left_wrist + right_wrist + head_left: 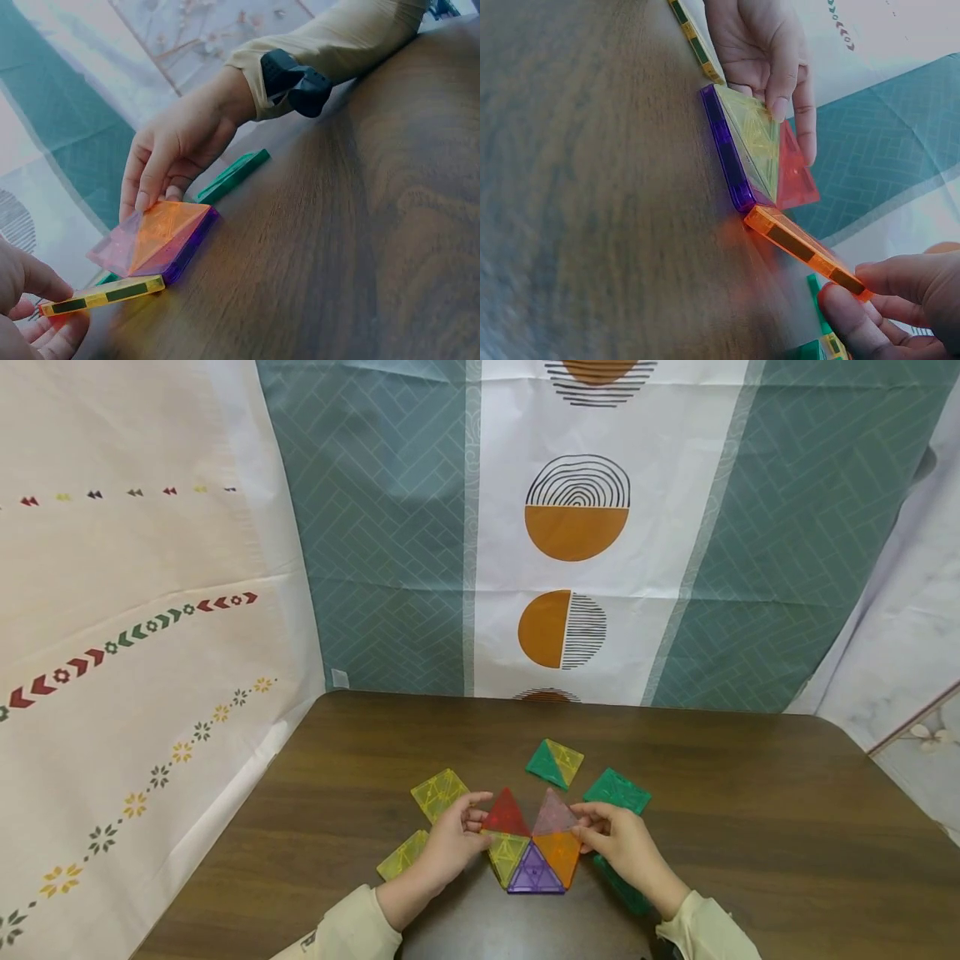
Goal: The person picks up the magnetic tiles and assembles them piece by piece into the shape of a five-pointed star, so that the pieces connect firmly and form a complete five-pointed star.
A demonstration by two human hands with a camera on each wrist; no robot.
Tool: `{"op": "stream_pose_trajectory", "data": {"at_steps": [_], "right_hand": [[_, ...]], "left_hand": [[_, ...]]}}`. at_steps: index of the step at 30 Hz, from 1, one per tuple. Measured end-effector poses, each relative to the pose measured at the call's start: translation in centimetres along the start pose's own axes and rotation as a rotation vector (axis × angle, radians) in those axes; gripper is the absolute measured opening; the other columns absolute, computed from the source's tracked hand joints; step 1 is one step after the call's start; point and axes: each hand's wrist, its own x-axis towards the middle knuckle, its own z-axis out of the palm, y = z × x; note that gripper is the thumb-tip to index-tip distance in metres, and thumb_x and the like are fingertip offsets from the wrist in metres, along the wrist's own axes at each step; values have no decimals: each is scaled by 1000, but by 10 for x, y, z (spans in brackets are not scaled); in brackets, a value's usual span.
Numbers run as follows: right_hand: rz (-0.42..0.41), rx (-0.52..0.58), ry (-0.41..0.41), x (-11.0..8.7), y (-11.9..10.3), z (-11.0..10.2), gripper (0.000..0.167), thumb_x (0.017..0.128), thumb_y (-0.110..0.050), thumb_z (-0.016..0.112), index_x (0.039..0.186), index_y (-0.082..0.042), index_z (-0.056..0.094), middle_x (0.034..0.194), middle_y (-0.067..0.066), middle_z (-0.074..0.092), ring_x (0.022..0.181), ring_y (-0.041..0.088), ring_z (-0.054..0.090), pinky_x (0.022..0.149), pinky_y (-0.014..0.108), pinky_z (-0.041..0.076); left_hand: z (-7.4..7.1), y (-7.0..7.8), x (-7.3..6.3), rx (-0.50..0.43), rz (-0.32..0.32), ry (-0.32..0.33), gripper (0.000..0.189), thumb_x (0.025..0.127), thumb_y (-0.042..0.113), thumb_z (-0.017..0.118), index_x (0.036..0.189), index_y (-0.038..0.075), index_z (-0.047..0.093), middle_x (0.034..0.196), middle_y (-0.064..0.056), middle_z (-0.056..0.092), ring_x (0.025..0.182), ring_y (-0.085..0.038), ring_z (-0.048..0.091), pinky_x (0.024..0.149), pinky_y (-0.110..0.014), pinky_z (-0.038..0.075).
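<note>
Five translucent triangular magnetic tiles form a partial fan on the table. My left hand (452, 837) pinches the outer corner of the yellow tile (507, 856), with the red tile (506, 814) just beyond it. On the other side, the orange tile (559, 853) is pinched between thumb and fingers of my right hand (621, 843); the pink tile (553, 815) adjoins it. A purple tile (536, 872) sits between yellow and orange at the near side. Both wrist views show the yellow tile (105, 295) and the orange tile (806, 251) tilted up from the purple one.
Yellow tiles (439, 793) lie left of the fan, another yellow tile (403, 854) nearer me. Behind stands a green-and-yellow square (555, 763). Green tiles (617, 791) lie at the right, with another green piece (628, 893) partly under my right hand. Cloths hang around the wooden table (750, 827).
</note>
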Motion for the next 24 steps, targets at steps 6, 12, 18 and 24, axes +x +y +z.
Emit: {"op": "stream_pose_trajectory", "data": {"at_steps": [6, 12, 18, 24], "right_hand": [[-7, 14, -9, -2, -1, -2, 28, 92, -9, 63, 115, 6, 64, 83, 8, 67, 62, 9, 62, 59, 21, 55], [-7, 38, 5, -1, 0, -2, 28, 92, -12, 62, 115, 5, 65, 85, 10, 69, 62, 10, 63, 60, 22, 56], [-7, 109, 23, -2, 1, -2, 31, 93, -9, 61, 119, 8, 62, 90, 15, 67, 66, 10, 65, 62, 23, 57], [11, 192, 62, -1, -1, -2, 32, 94, -9, 60, 121, 8, 61, 93, 17, 65, 67, 11, 65, 63, 25, 58]], "left_hand": [[0, 1, -1, -36, -34, -18, 53, 84, -4, 65, 135, -2, 48, 102, -19, 62, 81, -15, 58, 69, -27, 53], [1, -1, 0, -67, -58, 2, 49, 86, -2, 65, 133, -2, 50, 103, -18, 62, 81, -14, 57, 69, -28, 54], [1, -1, 0, -106, -71, 13, 47, 88, -1, 64, 133, -1, 51, 105, -17, 60, 84, -12, 57, 70, -26, 53], [-1, 3, 0, -129, -45, 31, 45, 90, 1, 62, 134, 1, 51, 107, -16, 58, 86, -13, 57, 74, -26, 53]]}}
